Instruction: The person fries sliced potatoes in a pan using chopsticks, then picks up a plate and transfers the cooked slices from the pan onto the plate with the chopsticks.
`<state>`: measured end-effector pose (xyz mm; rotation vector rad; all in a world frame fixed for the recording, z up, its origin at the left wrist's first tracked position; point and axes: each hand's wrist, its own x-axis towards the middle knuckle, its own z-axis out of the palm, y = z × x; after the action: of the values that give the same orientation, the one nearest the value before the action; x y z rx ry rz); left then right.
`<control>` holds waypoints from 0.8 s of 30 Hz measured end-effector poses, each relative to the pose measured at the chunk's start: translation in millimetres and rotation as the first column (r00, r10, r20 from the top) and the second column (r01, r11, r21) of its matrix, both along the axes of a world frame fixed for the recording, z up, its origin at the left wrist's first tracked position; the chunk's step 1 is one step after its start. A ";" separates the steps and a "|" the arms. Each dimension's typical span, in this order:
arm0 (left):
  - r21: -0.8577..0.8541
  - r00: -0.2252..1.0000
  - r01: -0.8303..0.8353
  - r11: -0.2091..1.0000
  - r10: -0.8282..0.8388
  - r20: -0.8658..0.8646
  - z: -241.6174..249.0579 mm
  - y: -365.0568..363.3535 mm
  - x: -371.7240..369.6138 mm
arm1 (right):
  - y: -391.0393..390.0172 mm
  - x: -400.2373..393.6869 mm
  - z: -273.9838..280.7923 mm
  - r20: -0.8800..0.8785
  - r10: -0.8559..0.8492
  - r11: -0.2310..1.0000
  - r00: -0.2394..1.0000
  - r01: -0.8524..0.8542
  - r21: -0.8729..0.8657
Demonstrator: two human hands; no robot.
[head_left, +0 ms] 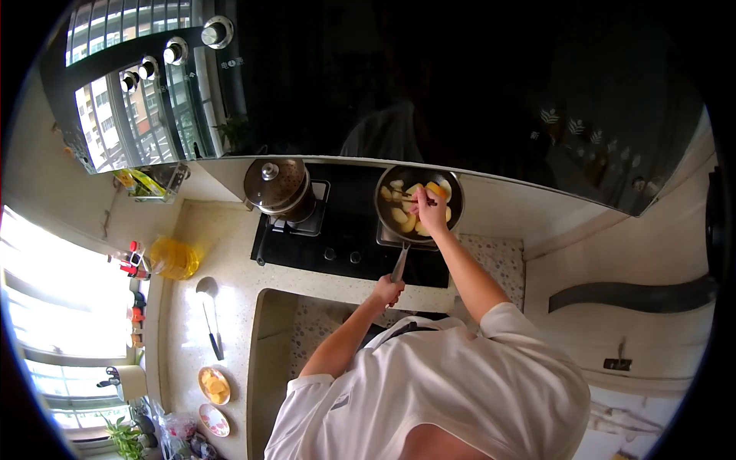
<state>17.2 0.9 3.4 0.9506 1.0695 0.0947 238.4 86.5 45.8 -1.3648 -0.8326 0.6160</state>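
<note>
A dark frying pan (379, 217) sits on the right burner of the black gas stove (353, 222). Pale yellow slices (399, 215) lie spread inside it, a few of them more orange. My left hand (389, 291) is wrapped round the pan's grey handle (400, 263). Over the pan, my right hand (431, 208) grips chopsticks (400, 201), whose tips reach left among the slices. The fingers partly cover the food beneath.
A lidded pot (276, 188) stands on the left burner. Along the left counter are an oil jug (175, 258), a ladle (207, 288), a plate of yellow pieces (214, 386) and a patterned dish (214, 420). The black range hood (460, 84) overhangs the stove.
</note>
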 end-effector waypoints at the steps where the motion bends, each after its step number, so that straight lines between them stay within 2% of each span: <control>1: 0.006 1.000 0.006 1.000 -0.006 -0.004 0.2 0.0 0.0 | 2.1 0.2 -3.1 -0.056 -0.021 1.000 0.998 0.020 -0.017; 2: 0.011 1.000 0.013 1.000 -0.013 -0.007 0.2 -0.7 0.1 | 1.0 1.1 -6.6 -0.005 -0.016 0.999 1.000 0.015 -0.034; 6: 0.016 1.000 0.020 1.000 -0.019 -0.025 3.7 0.1 0.9 | 3.3 -4.1 -10.8 -0.001 -0.040 0.998 0.999 0.039 -0.054; 10: 0.008 1.000 0.004 1.000 -0.004 -0.023 -2.2 0.7 1.2 | 9.3 -9.1 -6.4 0.425 -0.030 0.998 0.905 0.050 -0.036; 13: 0.001 1.000 0.004 1.000 -0.004 -0.007 -7.1 2.0 1.0 | 13.8 -13.5 -3.1 0.746 -0.081 0.996 0.661 0.083 0.034; 17: -0.005 1.000 -0.004 1.000 0.004 0.002 -9.1 -0.2 0.5 | 20.6 -11.7 10.2 0.801 -0.193 0.980 0.566 0.074 0.184; 20: -0.005 1.000 -0.010 1.000 0.010 0.002 -2.3 -0.8 0.4 | 32.6 8.5 -23.9 0.661 -0.265 0.961 0.702 0.136 0.241; 23: 0.002 1.000 -0.007 1.000 0.007 0.000 -1.6 -0.7 -0.2 | 29.9 25.7 -43.4 0.435 -0.271 0.963 0.859 0.241 0.125; 24: 0.004 1.000 -0.003 1.000 0.003 0.000 -1.8 -0.5 0.2 | 31.0 27.3 -40.4 0.408 -0.338 0.938 0.848 0.268 0.219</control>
<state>17.4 0.4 1.6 0.9529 1.0711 0.0994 265.7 117.5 5.4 -1.4762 -0.9731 -0.0169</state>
